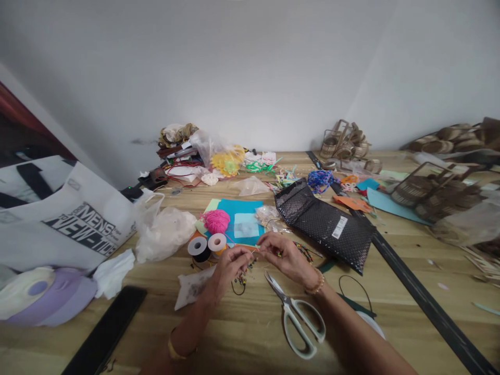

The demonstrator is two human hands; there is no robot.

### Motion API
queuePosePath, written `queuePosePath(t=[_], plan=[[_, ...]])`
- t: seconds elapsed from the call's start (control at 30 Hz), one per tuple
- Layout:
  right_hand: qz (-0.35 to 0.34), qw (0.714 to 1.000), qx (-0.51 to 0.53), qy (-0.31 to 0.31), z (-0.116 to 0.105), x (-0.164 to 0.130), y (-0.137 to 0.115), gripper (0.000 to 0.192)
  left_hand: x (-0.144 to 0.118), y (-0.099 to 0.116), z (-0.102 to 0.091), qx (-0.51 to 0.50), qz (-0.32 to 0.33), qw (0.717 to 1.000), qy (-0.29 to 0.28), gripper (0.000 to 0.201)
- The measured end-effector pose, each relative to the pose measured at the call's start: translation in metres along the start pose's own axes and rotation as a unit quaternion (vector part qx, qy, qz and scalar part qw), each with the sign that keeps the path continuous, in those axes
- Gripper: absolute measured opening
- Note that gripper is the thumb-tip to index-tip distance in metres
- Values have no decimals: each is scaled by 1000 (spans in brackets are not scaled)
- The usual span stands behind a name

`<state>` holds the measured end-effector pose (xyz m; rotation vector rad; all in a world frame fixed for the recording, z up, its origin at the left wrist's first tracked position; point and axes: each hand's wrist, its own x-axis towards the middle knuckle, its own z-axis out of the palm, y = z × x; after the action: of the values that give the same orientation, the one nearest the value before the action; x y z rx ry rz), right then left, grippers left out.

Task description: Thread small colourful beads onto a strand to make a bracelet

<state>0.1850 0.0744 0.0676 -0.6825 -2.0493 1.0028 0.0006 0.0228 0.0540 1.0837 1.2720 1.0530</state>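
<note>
My left hand (pixel 233 264) and my right hand (pixel 284 257) are close together above the table's middle, fingertips pinched. A thin pale thread (pixel 253 251) runs between them, and both hands grip it. Small coloured beads (pixel 242 276) lie beneath and beside the fingers, some on a dark cord. Just in front of my right hand are scissors (pixel 294 307) with pale handles, blades pointing away from me. Beyond my left hand stand a black thread spool (pixel 198 248) and an orange one (pixel 217 243), next to a pink yarn ball (pixel 216 222).
A black bubble mailer (pixel 328 224) lies beyond my right hand. Blue sheets (pixel 230 208) lie behind the spools. At left are a plastic bag (pixel 164 234), a wet-wipes pack (pixel 58 297) and a black phone-like slab (pixel 109 328). Woven baskets (pixel 425 192) stand at right.
</note>
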Motion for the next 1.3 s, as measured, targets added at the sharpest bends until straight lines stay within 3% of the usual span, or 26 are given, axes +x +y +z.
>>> queuePosePath(t=[0.33,0.73,1.07,1.3], plan=[[-28,995,-92,-40,13,-5,4,18,-2,0,3,43,20,998,-36,32],[-31,992,-118,-42,13,-6,9,16,3,-11,-4,44,58,997,-29,32],[-40,990,-126,-54,15,-6,8,14,-1,-12,-2,143,106,984,14,15],[-38,991,-115,-50,15,-6,6,15,1,-11,-5,125,107,986,-19,25]])
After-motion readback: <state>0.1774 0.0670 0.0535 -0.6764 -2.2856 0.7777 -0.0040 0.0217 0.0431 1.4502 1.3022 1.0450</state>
